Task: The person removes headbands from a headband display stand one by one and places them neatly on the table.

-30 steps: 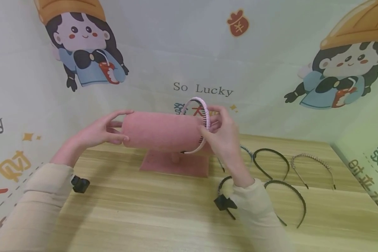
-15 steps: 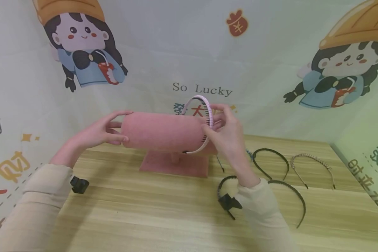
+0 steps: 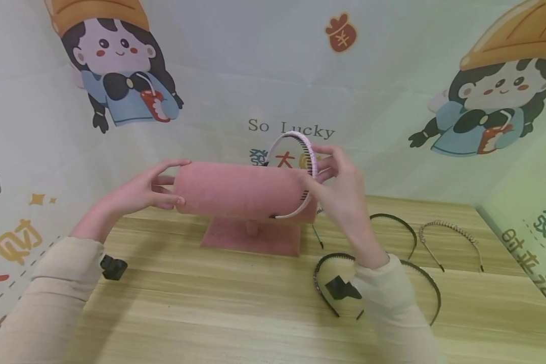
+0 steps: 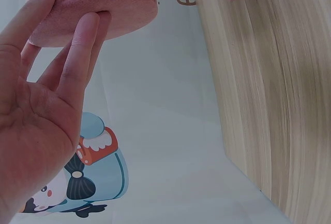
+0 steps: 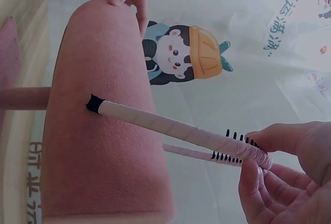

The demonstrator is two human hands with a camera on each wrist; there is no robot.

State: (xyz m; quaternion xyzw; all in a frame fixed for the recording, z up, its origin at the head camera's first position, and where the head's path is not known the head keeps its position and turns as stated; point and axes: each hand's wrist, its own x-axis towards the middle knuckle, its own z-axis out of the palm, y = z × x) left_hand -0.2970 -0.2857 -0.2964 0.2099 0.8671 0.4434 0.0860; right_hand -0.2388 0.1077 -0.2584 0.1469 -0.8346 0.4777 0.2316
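Observation:
A pink padded cylinder, the top of a headband display stand [image 3: 241, 189], lies level on a short post above its flat base [image 3: 252, 240]. At its left end my left hand [image 3: 138, 192] grips the rim, thumb in front and fingers spread over the edge and end face [image 4: 124, 14]. My right hand [image 3: 343, 197] pinches a pale pink wrapped headband [image 5: 170, 127] by its top between thumb and fingers. The headband straddles the cylinder near the right end, black teeth inward and black tips at its ends. Its crown stands off from the padding.
On the wooden table [image 3: 186, 303] at right lie several headbands: a black one [image 3: 400, 220], a beaded one [image 3: 450, 225], a dark one [image 3: 316, 278] and another dark one [image 3: 437, 293] partly behind my sleeve. A printed cloth backdrop [image 3: 236, 76] stands close behind and at both sides.
My right hand has moved right and slightly up, sliding the pink headband along the cylinder towards its right end. The left hand stays on the left end.

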